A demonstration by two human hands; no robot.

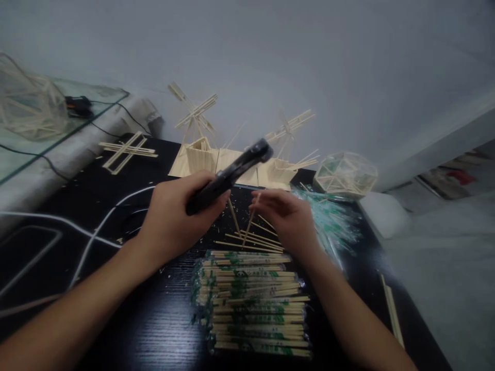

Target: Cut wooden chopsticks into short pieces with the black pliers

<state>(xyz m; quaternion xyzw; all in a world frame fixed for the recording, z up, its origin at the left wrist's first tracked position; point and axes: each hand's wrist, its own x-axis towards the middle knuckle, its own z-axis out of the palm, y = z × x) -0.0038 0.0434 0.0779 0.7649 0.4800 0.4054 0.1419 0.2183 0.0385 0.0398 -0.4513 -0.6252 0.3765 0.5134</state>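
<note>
My left hand point(176, 219) is closed around a black glue gun point(230, 174), its nozzle pointing up and to the right. My right hand point(284, 216) pinches a thin bamboo stick point(249, 225) that slants down toward several loose sticks point(251, 242) lying on the black table point(127, 319). Just in front of both hands lies a stack of wrapped chopsticks point(253, 304) in clear packets with green print.
Stick windmill models point(201, 149) point(288, 154) stand at the table's back edge, a stick dome point(345, 175) to their right. A stick cross point(127, 150) lies at back left. Torn wrappers point(332, 221) pile at right. White cables point(88, 237) cross the left side. A glass shelf point(46, 123) sits at far left.
</note>
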